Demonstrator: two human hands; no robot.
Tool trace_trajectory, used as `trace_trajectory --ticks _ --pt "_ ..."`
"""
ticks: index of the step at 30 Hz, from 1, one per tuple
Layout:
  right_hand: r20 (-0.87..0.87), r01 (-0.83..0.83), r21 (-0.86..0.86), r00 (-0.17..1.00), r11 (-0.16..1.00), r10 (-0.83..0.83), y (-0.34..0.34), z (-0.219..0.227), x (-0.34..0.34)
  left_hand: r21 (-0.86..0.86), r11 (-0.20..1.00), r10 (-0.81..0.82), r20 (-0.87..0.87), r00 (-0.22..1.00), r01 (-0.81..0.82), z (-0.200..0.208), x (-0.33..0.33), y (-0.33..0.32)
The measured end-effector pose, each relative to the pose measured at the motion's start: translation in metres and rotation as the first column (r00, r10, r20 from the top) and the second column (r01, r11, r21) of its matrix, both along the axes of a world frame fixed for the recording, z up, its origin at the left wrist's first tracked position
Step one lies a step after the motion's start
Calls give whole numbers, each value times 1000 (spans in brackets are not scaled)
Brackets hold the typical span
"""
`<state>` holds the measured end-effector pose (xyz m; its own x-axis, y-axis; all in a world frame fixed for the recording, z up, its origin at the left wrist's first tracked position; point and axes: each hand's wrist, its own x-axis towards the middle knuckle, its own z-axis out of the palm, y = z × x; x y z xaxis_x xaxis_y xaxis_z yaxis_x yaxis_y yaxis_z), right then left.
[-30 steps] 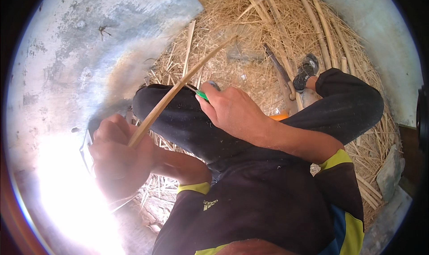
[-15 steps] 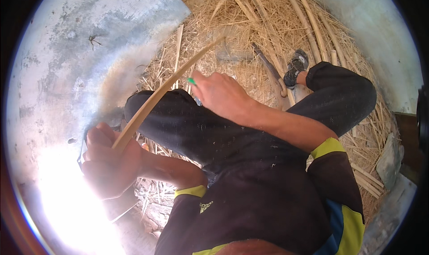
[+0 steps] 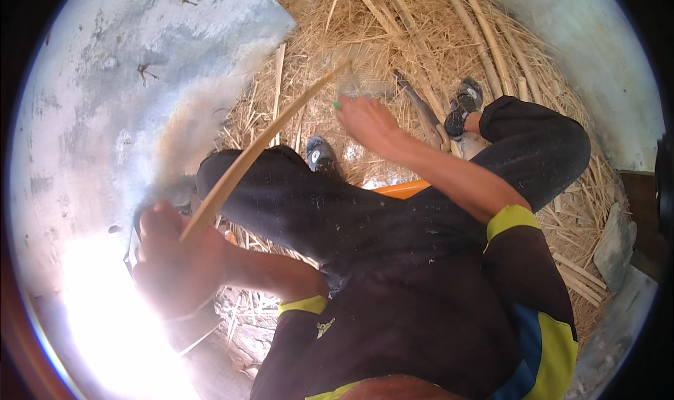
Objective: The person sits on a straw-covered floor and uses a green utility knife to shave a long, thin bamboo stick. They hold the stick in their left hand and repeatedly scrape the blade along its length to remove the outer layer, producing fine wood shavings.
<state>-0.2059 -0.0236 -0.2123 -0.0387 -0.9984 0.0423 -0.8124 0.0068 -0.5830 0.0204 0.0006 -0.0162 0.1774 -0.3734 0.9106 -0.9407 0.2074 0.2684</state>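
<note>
My left hand [image 3: 179, 263], at the left beside the pale wall, is closed around the near end of a long, split bamboo strip [image 3: 242, 163]. The strip slants up and away to the right over my left knee, narrowing toward its far tip. Ahead of my lap, my right hand [image 3: 371, 125] is closed with its knuckles up, to the right of the strip and apart from it. A small green end [image 3: 337, 106] pokes out by its fingers; the rest of that thing is hidden in the grip. Glare and blur soften the left hand.
Straw-like shavings [image 3: 316, 42] cover the ground. Long bamboo poles [image 3: 484, 38] lie at the far right. A dark stick-like tool [image 3: 420, 102] rests near my right shoe [image 3: 465, 105]. Something orange [image 3: 400, 189] shows between my legs. A grey stone [image 3: 614, 249] stands at the right.
My right hand has moved to the right and slightly away, off from the strip. My left shoe and the orange thing have come into sight. The left hand still holds the strip, slightly lower.
</note>
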Motion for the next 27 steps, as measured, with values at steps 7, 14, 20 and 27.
trace_trajectory --ticks 7,14,20,27 --pt "-160 -76 -37 985 996 70 -18 -48 -15 -286 861 -508 -464 726 420 6 -43 -4" --pt "430 -95 53 901 994 63 26 84 10 -415 784 -620 -528 580 461 14 -51 8" --pt "383 -128 -221 900 967 207 54 118 34 -482 743 -668 -576 472 465 15 -64 13" --pt "263 -163 -217 940 962 219 47 116 40 -461 795 -607 -622 494 395 18 -73 16"
